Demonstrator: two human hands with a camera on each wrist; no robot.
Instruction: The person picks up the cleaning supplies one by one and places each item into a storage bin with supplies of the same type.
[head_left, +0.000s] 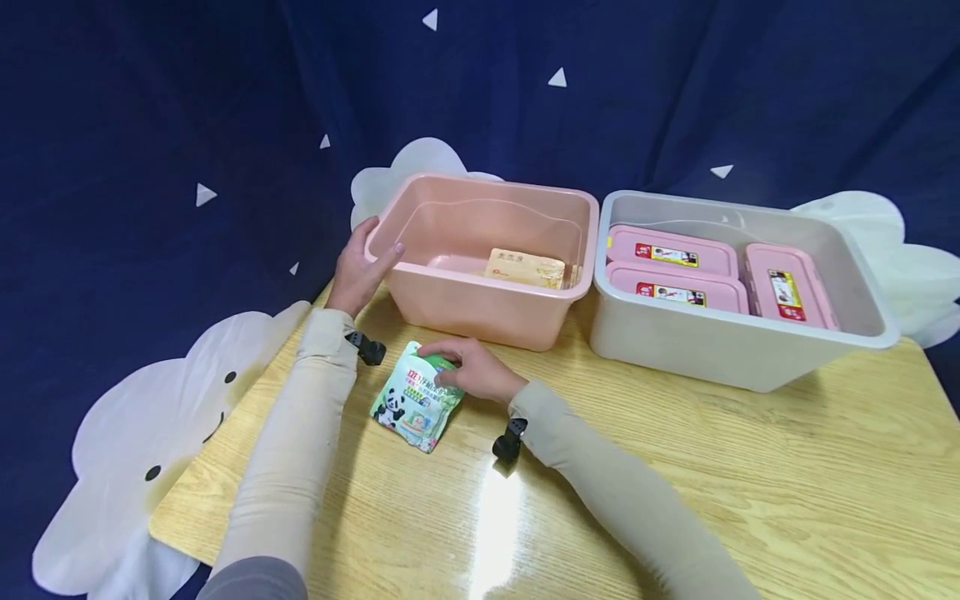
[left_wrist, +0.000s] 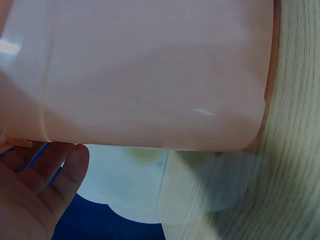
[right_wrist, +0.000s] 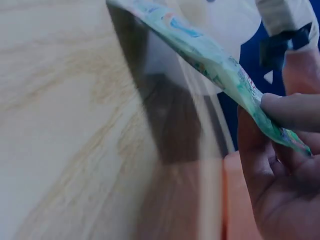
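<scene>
My right hand (head_left: 480, 372) pinches the upper edge of a green-and-white pouch (head_left: 416, 404) printed with a panda. In the right wrist view, the thumb and fingers press the pouch (right_wrist: 210, 60) from both faces, and it is raised off the table with a shadow below. At the front left corner of a pink plastic bin (head_left: 480, 308), my left hand (head_left: 358, 271) grips the rim, thumb over the edge and fingers outside. Those fingers (left_wrist: 75, 162) lie against the bin's outer wall in the left wrist view. Inside the bin lies a yellowish packet (head_left: 525, 267).
A whitish bin (head_left: 697, 350) stands right beside the pink one and holds several pink lidded boxes (head_left: 787, 287). Both stand on a wooden table (head_left: 600, 517). Behind hangs a dark blue curtain (head_left: 525, 125) with cloud shapes (head_left: 172, 417).
</scene>
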